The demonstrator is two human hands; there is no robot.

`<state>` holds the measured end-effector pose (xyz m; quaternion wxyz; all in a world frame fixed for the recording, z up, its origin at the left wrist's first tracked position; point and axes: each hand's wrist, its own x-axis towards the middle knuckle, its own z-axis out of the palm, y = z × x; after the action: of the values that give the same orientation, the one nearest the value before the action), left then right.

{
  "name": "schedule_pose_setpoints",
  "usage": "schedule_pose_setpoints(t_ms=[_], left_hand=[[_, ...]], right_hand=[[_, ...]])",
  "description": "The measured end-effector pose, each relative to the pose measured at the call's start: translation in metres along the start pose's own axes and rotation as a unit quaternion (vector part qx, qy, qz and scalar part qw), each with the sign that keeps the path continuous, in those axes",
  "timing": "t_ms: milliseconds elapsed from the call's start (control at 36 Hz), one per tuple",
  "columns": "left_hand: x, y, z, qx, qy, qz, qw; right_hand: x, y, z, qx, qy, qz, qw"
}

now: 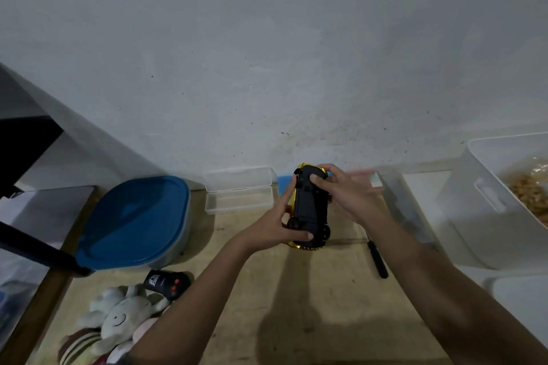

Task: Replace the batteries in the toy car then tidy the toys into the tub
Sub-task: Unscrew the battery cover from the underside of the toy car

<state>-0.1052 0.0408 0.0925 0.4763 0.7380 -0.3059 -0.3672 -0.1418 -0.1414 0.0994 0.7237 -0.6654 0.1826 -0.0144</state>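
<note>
Head view, nearest first. At the near left corner of the worktop, a pale plush slumped on its side, with a black remote just beyond it, both apparently waiting for tidying. Toward the right edge, a dark screwdriver lying flat, apart from the hands, probably kept within reach for the battery cover. Above mid-worktop, the car held clear of the surface, belly up, black chassis toward the camera and gold body underneath, presumably for getting at the battery hatch. Left hand clamped round the near end, fingers curled under the body, thumb laid across the chassis by the wheels. Right hand gripping the far end, thumb pressed on the chassis, index hooked over the nose, remaining fingers blurred and spread. Hatch open or closed: impossible to tell. Left of the hands, a tub with its blue lid on. Along the far edge, an open clear case. At the right edge, a white bin holding something tan. Behind everything, a scuffed pale wall in dim light.
</note>
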Motion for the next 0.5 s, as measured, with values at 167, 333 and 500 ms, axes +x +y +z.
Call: schedule_pose_setpoints(t_ms=[167, 333, 500], left_hand=[[0.001, -0.001, 0.002, 0.021, 0.003, 0.002, 1.0], [0.003, -0.003, 0.004, 0.029, 0.008, 0.005, 1.0], [0.003, -0.007, 0.014, 0.022, 0.023, 0.008, 0.999]], right_hand=[[0.001, -0.002, 0.0, -0.071, 0.008, -0.013, 0.997], [0.003, -0.005, 0.003, -0.148, 0.028, -0.02, 0.988], [0.005, -0.003, 0.002, -0.174, 0.063, -0.008, 0.983]])
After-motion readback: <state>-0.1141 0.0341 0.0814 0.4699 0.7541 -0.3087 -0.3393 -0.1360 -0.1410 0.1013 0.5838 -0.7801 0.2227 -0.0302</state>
